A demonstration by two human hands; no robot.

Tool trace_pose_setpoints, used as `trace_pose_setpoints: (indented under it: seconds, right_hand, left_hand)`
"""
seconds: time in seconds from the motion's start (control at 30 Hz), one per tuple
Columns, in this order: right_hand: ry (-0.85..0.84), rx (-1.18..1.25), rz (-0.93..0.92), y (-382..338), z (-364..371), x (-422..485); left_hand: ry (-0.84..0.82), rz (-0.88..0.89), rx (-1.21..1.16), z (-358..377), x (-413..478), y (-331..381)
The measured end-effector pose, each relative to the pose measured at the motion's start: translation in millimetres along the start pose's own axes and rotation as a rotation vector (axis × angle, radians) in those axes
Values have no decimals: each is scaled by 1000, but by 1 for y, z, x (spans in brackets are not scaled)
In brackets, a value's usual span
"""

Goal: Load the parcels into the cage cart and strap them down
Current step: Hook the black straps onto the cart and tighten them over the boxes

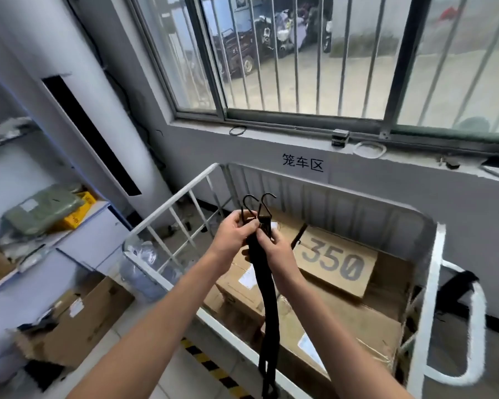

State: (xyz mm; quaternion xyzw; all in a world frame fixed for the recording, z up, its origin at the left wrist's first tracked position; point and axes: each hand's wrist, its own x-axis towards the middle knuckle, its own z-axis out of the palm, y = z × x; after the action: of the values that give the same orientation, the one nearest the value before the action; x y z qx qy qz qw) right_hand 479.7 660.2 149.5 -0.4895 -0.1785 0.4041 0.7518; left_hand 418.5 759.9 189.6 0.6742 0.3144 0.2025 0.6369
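Note:
A white cage cart (pixel 170 204) stands below the window, holding several cardboard parcels; one parcel (pixel 336 262) is marked "350" and lies on top at the back. Both my hands are raised over the cart's near left part. My left hand (pixel 232 236) and my right hand (pixel 274 247) pinch the top end of a black elastic strap (pixel 267 306). Two black metal hooks (pixel 258 204) stick up above my fingers. The doubled strap hangs straight down between my forearms, past the cart's front rail.
A white cabinet and shelves with a green package (pixel 42 210) and yellow box stand at the left. An open cardboard box (pixel 78 323) lies on the floor beside the cart. Yellow-black hazard tape (pixel 211 367) marks the floor. A barred window (pixel 300 59) fills the wall behind.

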Motion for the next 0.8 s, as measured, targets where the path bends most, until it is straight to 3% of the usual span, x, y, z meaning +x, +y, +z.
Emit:
trace_pose_setpoints:
  seconds: [0.4, 0.67, 0.8]
  right_hand:
    - [341, 2, -35, 31, -21, 87]
    - [928, 77, 57, 93, -52, 108]
    - [1255, 246, 112, 132, -101, 78]
  left_hand:
    - [-290, -221, -68, 12, 118, -40]
    - [-357, -355, -126, 27, 174, -96]
    - [-506, -471, -73, 41, 178, -133]
